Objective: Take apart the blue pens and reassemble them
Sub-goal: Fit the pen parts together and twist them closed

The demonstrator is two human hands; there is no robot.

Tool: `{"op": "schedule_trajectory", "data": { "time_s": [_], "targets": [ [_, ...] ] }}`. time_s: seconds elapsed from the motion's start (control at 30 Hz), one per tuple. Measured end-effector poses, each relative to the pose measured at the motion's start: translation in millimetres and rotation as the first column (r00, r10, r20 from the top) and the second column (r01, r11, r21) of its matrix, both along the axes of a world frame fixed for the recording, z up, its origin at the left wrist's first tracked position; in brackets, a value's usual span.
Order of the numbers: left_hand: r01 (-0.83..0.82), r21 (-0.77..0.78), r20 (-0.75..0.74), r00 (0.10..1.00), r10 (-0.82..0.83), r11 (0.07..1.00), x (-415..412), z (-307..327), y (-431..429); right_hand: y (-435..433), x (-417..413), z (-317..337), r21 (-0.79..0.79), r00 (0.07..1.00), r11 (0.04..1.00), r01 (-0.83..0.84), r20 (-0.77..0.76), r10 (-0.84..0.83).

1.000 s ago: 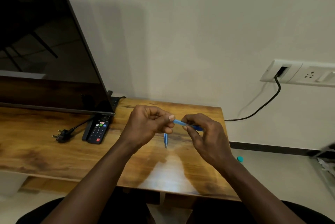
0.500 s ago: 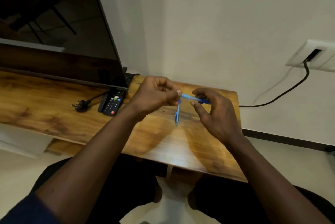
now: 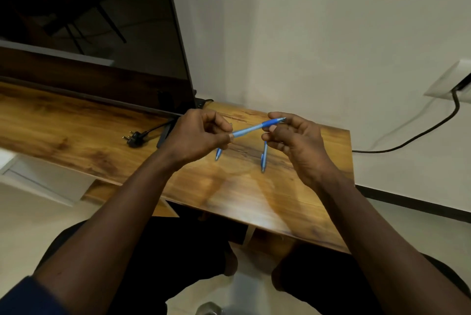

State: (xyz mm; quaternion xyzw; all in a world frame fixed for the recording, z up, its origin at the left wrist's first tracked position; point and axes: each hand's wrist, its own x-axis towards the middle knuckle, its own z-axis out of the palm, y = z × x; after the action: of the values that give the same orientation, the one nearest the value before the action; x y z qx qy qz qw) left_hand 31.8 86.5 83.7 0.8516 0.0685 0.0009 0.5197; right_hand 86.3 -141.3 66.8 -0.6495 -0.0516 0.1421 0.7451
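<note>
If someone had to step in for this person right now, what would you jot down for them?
Left hand: pinching one end of the long blue plastic pen, held above the wooden table.
Right hand: fingers at the pen's darker grip end.
A second blue pen hangs below the right hand; another blue piece shows under the left.
Done: unclear; the held pen looks whole.
Left: finish disassembly and reassembly.

A wooden table (image 3: 76, 123) bearing a dark television (image 3: 89, 34) meets a white wall (image 3: 305, 34).
</note>
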Motion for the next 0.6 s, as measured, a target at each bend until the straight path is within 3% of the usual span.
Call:
{"op": "schedule_trajectory", "data": {
  "time_s": [0.13, 0.2, 0.27, 0.4, 0.47, 0.6],
  "targets": [
    [0.106, 0.208, -0.059, 0.994, -0.096, 0.972, -4, -16, 4, 11, 1, -3, 0.088, 0.997, 0.995, -0.048, -0.064, 0.053],
    [0.053, 0.241, -0.048, 0.998, -0.043, 0.969, -6, -27, 3, 16, 3, -8, -0.024, 0.997, 0.998, -0.049, -0.059, 0.048],
    [-0.020, 0.243, -0.041, 0.999, 0.031, 0.970, -6, -39, 3, 17, 5, -18, -0.272, 1.000, 0.962, -0.001, 0.007, 0.003],
    [-0.069, 0.283, -0.090, 0.991, 0.099, 0.957, -2, -57, 0, 5, 3, -42, -0.752, 0.978, 0.649, 0.113, 0.201, 0.062],
    [-0.095, 0.345, -0.084, 0.988, 0.131, 0.934, 0, -68, -6, 3, 0, -49, -0.833, 0.973, 0.543, 0.105, 0.198, 0.116],
    [-0.127, 0.467, -0.057, 0.983, 0.174, 0.875, 3, -84, -22, 1, -8, -60, -0.898, 0.956, 0.438, 0.037, 0.160, 0.246]
  ]
}}
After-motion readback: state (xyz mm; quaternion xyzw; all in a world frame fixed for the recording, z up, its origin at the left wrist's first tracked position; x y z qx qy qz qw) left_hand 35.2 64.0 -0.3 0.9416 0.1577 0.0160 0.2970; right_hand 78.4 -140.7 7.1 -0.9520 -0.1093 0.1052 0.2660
